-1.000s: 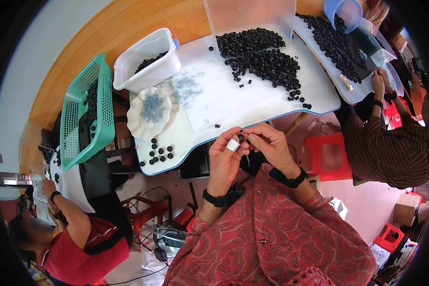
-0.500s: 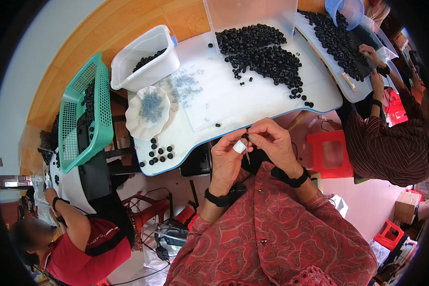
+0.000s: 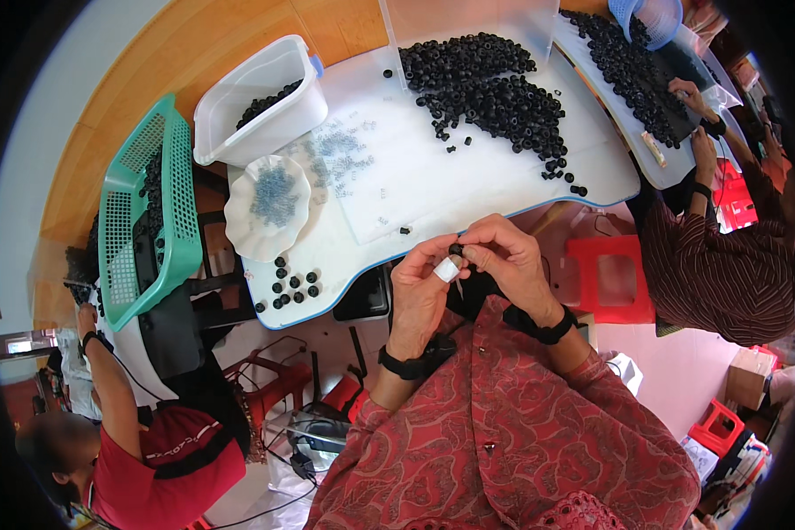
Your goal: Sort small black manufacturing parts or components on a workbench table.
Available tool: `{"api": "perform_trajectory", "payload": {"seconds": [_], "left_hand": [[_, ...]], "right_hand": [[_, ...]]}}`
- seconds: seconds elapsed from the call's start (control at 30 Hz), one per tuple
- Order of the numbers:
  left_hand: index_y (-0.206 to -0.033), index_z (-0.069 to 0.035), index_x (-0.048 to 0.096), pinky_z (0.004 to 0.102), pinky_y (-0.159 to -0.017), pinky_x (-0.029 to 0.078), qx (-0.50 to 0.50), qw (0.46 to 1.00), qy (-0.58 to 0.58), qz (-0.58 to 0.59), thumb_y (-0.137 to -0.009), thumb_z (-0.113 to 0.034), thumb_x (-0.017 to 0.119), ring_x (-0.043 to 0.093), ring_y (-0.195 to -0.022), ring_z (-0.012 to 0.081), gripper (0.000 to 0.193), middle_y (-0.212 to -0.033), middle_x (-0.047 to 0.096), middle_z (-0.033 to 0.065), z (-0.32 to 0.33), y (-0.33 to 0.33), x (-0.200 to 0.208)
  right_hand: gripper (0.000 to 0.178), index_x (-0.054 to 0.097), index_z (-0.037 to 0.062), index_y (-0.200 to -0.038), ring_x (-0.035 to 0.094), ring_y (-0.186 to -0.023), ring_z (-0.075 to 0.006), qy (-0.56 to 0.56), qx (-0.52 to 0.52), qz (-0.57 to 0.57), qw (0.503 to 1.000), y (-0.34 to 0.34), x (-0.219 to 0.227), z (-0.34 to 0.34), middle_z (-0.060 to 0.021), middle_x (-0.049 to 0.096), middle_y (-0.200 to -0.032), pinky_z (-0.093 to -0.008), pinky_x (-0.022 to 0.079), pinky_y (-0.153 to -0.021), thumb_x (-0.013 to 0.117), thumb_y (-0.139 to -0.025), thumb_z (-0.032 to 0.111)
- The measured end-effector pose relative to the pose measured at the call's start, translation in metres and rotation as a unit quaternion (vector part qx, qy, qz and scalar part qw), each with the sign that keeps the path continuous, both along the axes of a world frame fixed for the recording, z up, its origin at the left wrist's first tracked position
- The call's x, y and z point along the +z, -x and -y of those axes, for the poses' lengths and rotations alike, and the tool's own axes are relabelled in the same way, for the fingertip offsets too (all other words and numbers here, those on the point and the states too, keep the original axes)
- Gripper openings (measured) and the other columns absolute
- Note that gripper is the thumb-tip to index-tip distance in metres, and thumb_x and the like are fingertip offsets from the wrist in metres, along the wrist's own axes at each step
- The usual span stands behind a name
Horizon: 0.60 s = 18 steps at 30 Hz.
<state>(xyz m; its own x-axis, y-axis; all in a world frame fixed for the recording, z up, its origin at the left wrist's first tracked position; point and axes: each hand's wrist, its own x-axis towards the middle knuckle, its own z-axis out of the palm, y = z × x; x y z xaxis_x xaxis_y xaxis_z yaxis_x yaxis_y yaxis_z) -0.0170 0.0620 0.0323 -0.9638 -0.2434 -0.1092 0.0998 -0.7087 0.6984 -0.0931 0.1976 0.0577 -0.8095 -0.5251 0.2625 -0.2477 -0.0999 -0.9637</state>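
My left hand (image 3: 420,287) and my right hand (image 3: 514,272) meet in front of the table's near edge. Between their fingertips they pinch one small round black part (image 3: 456,250), partly covered by the fingers. A white wrap (image 3: 448,268) is around a digit of my left hand. Just beyond my hands, a single black piece (image 3: 405,230) lies on the white tabletop (image 3: 397,194). Several finished-looking black round pieces (image 3: 295,283) stand in loose rows at the table's left corner. A scalloped white dish (image 3: 238,231) holds small clear bits.
A heap of black pieces (image 3: 495,97) lies at the back of the table, and clear bits (image 3: 344,150) are scattered beside the dish. At left are a white tub (image 3: 283,132) and a green basket (image 3: 181,247). Co-workers sit on both sides; a red stool (image 3: 611,278) stands right.
The black part shows more plainly between my fingertips, my hands staying nearly in place. The view has shifted slightly. The co-worker at left has stretched an arm farther forward.
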Motion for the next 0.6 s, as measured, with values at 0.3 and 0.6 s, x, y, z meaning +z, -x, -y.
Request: {"api": "perform_trajectory", "payload": {"seconds": [0.3,0.6], "left_hand": [[-0.116,0.001,0.061,0.0272,-0.075,0.055,-0.022,0.997,-0.073,0.008,-0.091,0.001,0.059,0.064,-0.088,0.0162,0.025,-0.102,0.064,0.0088,0.007,0.004,-0.012],[-0.117,0.001,0.06,0.0261,-0.077,0.054,-0.012,0.995,-0.103,0.01,-0.093,-0.002,0.058,0.063,-0.088,0.0147,0.024,-0.1,0.064,0.0072,0.009,0.006,-0.013]], "right_hand": [[0.005,0.063,0.0026,-0.096,0.058,-0.076,-0.0056,0.021,-0.011,0.139,0.99,0.001,-0.003,0.004,-0.0007,0.062,-0.089,-0.0196,0.047,-0.065,0.06,-0.092,0.004],[0.004,0.062,0.002,-0.095,0.055,-0.073,-0.0043,-0.009,-0.038,0.122,0.992,0.001,-0.004,0.007,-0.0001,0.062,-0.087,-0.0192,0.047,-0.062,0.06,-0.092,0.005]]}}
